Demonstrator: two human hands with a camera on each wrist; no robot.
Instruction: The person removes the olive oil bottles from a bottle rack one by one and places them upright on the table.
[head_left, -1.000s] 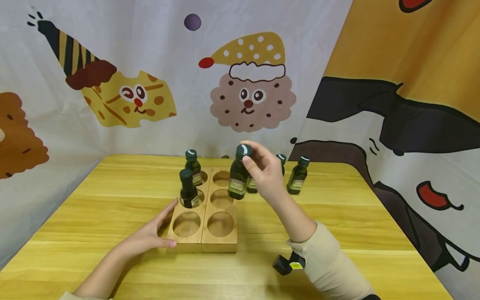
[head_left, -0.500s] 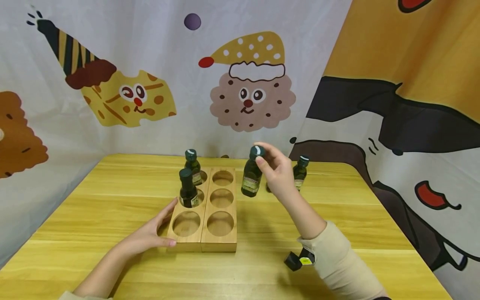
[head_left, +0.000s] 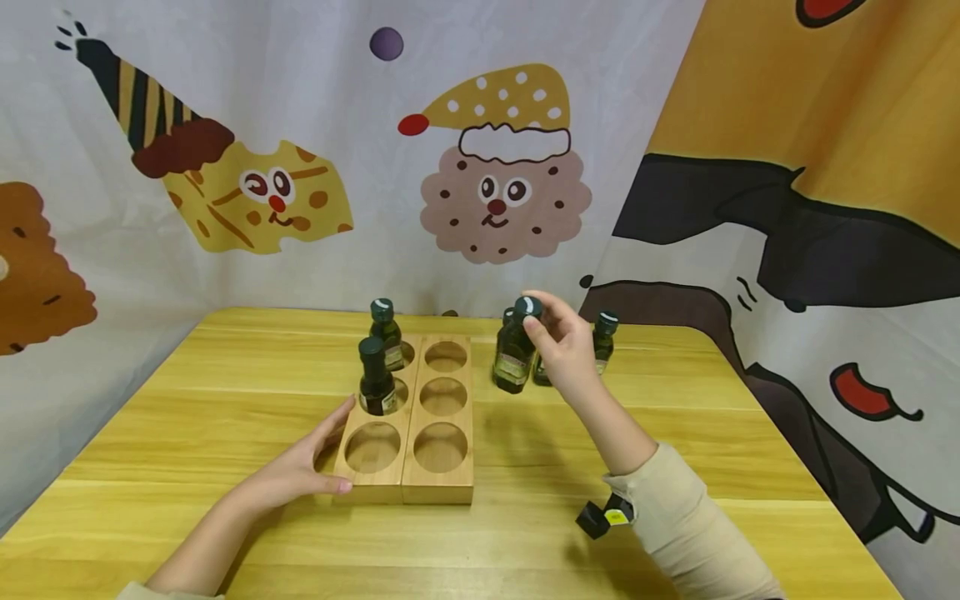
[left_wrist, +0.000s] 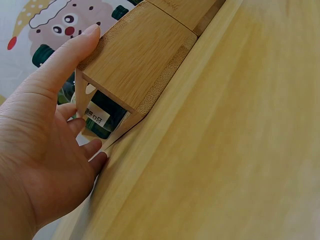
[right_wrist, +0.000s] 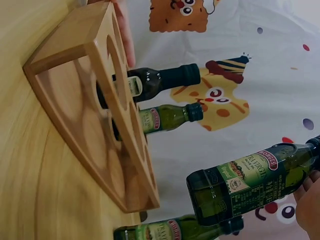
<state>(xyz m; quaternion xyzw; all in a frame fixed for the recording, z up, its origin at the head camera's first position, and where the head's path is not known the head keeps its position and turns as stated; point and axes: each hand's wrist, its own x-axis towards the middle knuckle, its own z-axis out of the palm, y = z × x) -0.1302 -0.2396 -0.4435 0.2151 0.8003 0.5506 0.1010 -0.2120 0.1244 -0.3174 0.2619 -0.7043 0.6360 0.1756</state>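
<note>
My right hand (head_left: 566,342) pinches a small green olive oil bottle (head_left: 513,358) by its dark cap, thumb in front. In the right wrist view, this bottle (right_wrist: 250,182) hangs clear of the rack, its label showing. A wooden bottle rack (head_left: 406,467), two blocks side by side with round holes, stands on the table. My left hand (head_left: 300,471) rests spread at its near left corner, thumb on the front and fingers along the side. The left column holds a bottle (head_left: 386,333) in the far hole and a darker bottle (head_left: 377,383) in the middle one.
Right of the rack, other green bottles stand partly hidden by my right hand, one bottle (head_left: 603,337) at the far right. A cartoon-printed curtain (head_left: 300,100) hangs behind the wooden table (head_left: 150,467). A black device (head_left: 600,517) is strapped near my right sleeve.
My right hand has carried the bottle rightward, from over the rack's right edge to beside the other bottles, and slightly lower. My left hand and the rack have stayed put.
</note>
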